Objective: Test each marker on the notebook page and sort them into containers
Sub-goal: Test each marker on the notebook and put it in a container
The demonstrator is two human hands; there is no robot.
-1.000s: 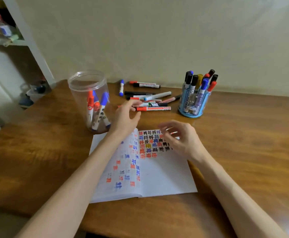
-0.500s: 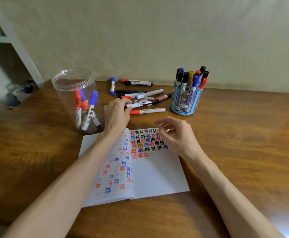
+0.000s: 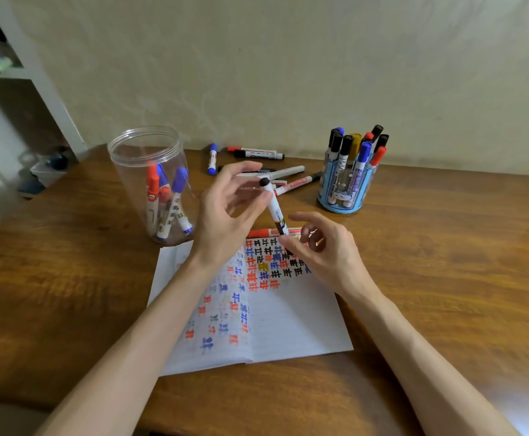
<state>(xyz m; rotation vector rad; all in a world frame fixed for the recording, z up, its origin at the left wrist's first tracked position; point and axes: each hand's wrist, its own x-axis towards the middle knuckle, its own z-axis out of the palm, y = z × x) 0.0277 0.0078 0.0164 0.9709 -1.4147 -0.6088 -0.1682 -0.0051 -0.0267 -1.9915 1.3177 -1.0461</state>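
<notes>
The black marker lay in the pile a moment ago. Now the left hand has its grip pinched on the top end and holds it tilted over the notebook's 12 o'clock edge. The right hand touches its low end, but I cannot tell if that grip has closed. I think uncapping and testing come next, with the clear jar at 10 o'clock and the blue cup at 2.

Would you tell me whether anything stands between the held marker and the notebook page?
Only the right hand, pinching the marker's lower end, and a red marker lying along the notebook's top edge; the left hand holds the marker above both.
</notes>
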